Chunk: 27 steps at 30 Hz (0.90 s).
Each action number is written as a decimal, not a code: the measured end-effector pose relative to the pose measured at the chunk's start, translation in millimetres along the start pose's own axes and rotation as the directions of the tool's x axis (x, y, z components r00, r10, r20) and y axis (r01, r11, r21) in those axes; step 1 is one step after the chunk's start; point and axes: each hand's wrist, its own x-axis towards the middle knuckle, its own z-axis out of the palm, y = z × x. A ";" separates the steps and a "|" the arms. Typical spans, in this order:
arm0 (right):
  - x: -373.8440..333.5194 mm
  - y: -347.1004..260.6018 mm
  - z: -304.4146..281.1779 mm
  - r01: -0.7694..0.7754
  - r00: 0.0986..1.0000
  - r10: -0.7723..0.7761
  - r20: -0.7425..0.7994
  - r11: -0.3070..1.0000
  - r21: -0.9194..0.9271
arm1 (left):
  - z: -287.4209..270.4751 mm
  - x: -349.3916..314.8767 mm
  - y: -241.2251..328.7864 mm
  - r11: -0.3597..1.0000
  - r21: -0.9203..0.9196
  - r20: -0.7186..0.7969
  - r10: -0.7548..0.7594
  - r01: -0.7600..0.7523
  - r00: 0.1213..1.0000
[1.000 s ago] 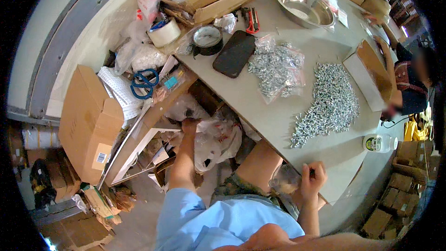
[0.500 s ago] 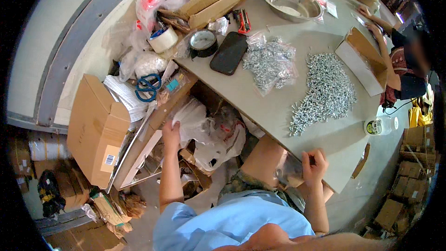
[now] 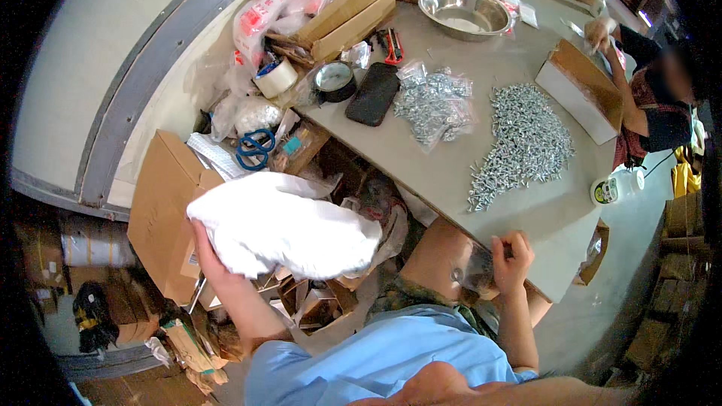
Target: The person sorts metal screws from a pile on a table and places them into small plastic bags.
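My left hand grips the left end of a crumpled white plastic bag, raised in front of the table's left edge. Part of that hand is hidden behind the bag. At the table's near edge my right hand is closed, fingers curled, on a small clear plastic bag that hangs over my leg; its contents are hard to make out. A large heap of small silver screws lies beyond the right hand. Left of the heap, clear bags filled with screws sit on the tabletop.
Around the table stand a steel bowl, a black phone, tape rolls, a red cutter, blue-handled scissors and a clear jar. A white carton stands near another person at the right.
My left hand has lifted the white bag up from the bags beneath the table and moved left with it. My right hand stays almost where it was. The other person's hands have shifted.
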 end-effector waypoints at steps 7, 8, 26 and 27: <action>6.0 -116.9 35.1 0.102 0.668 -0.472 0.575 0.824 0.558 | 16.7 -77.6 -1.6 0.965 -0.191 0.814 0.055 0.178 0.578; -3.3 -108.6 52.6 0.193 0.537 -0.578 0.615 0.794 0.577 | 23.1 -91.2 -8.0 0.994 -0.066 0.711 -0.011 0.083 0.703; -63.1 -42.5 71.6 -0.881 0.405 0.187 0.895 -0.184 0.437 | -29.2 -129.1 -176.3 0.659 0.701 0.559 -0.745 0.273 0.364; -60.7 -48.2 71.8 -0.877 0.452 0.203 0.869 -0.079 0.475 | -29.1 -127.1 -176.7 0.668 0.725 0.582 -0.724 0.166 0.370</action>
